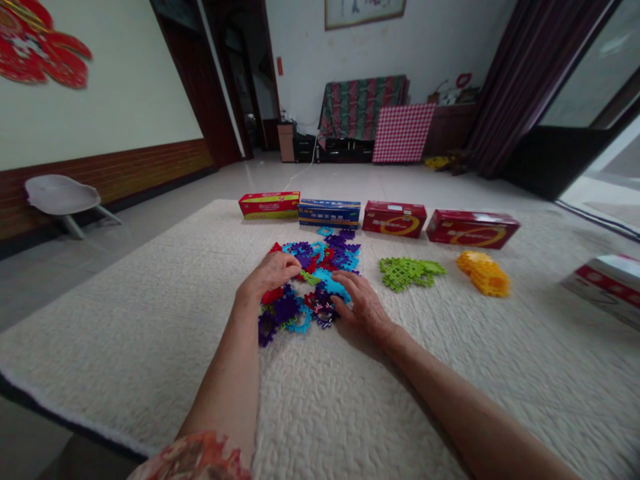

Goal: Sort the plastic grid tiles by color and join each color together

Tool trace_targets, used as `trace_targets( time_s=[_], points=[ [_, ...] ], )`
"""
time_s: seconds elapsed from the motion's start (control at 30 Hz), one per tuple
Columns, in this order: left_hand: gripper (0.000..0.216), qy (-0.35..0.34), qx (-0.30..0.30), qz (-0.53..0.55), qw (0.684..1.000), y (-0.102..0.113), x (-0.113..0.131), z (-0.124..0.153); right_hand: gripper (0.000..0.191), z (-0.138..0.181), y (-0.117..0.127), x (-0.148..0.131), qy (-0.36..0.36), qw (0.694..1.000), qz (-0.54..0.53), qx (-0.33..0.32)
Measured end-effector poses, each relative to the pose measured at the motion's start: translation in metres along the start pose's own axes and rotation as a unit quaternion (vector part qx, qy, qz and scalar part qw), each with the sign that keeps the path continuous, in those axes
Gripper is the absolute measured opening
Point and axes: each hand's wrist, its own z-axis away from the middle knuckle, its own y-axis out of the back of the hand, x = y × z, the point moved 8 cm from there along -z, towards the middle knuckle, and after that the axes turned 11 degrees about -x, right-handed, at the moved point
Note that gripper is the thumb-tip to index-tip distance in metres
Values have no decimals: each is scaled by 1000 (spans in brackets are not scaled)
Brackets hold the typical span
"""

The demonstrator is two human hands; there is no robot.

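A mixed heap of plastic interlocking pieces (286, 308) in purple, blue and red lies on the cream quilted cover in front of me. At the heap's left side, my left hand (273, 272) is closed, its thumb and fingertips pinching a green interlocking piece (310, 277). My right hand (364, 305) rests on the heap's right edge with fingers apart, over a light blue piece (331, 285) and beside dark purple ones. Right of the heap sits a pile of green pieces (409, 272), and beyond it a pile of orange-yellow pieces (484, 273).
Behind the pieces stand a red and green box (270, 205), a blue box (329, 214) and two dark red boxes (394, 219) (473, 229). Another red and white box (607, 287) is at the far right. A white chair (63, 195) stands on the floor to the left.
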Motion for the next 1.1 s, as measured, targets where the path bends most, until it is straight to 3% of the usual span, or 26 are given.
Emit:
trace_targets(
  time_s=[0.2, 0.4, 0.53, 0.77, 0.93, 1.1],
  points=[
    [31, -45, -33, 113, 992, -24, 31, -10, 33, 4, 1, 14, -37, 998, -20, 35],
    [33, -40, -27, 153, 987, -35, 37, -17, 22, 7, 10, 37, -135, 979, -112, 104],
    [36, -13, 34, 162, 986, -28, 21, -21, 25, 11, 33, 59, -180, 965, -105, 159],
    [32, 43, 109, 131, 984, -10, -12, -18, 30, 42, 82, 125, -283, 929, 38, 237],
    [27, 76, 120, 106, 984, -3, -38, -16, 31, 59, 87, 154, -316, 916, 81, 232],
    [28, 85, 102, 83, 988, -3, -41, -15, 29, 60, 88, 150, -326, 908, 132, 228]
  ],
)
